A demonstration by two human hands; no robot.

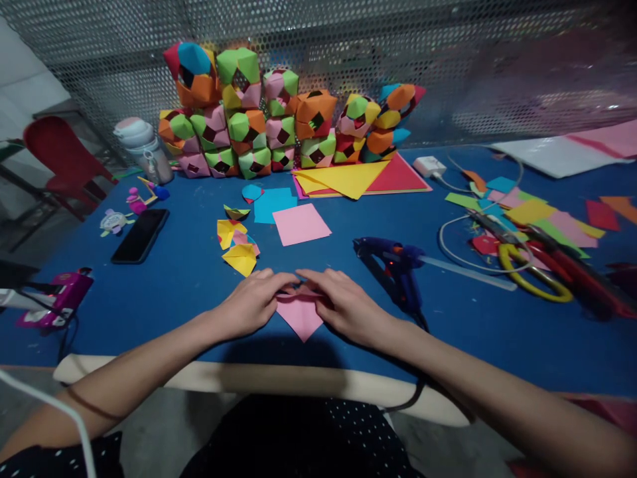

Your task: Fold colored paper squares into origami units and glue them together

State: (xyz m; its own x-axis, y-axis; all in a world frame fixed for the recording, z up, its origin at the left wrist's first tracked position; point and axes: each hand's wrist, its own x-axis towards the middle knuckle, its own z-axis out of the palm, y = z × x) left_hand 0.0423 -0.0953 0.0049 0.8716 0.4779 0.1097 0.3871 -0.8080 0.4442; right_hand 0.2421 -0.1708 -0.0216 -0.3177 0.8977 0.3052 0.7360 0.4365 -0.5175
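Observation:
A folded pink paper (pixel 301 316) lies on the table in front of me, one corner pointing toward my body. My left hand (pixel 256 300) grips its left side, fingers curled at the upper edge. On the right side my right hand (pixel 343 304) holds the same paper, its fingertips meeting the left ones along the top fold. My fingers partly cover that fold. Beyond my hands lie a flat pink square (pixel 301 224) and a blue sheet (pixel 269 204). Several yellow folded pieces (pixel 241 259) sit just past my left hand.
A blue glue gun (pixel 393 255) with a clear stick rests to the right. Farther right are yellow-handled scissors (pixel 535 282) and paper scraps. Stacked paper balls (pixel 249 126) line the back. A phone (pixel 141 236) and a bottle (pixel 142 147) stand at left.

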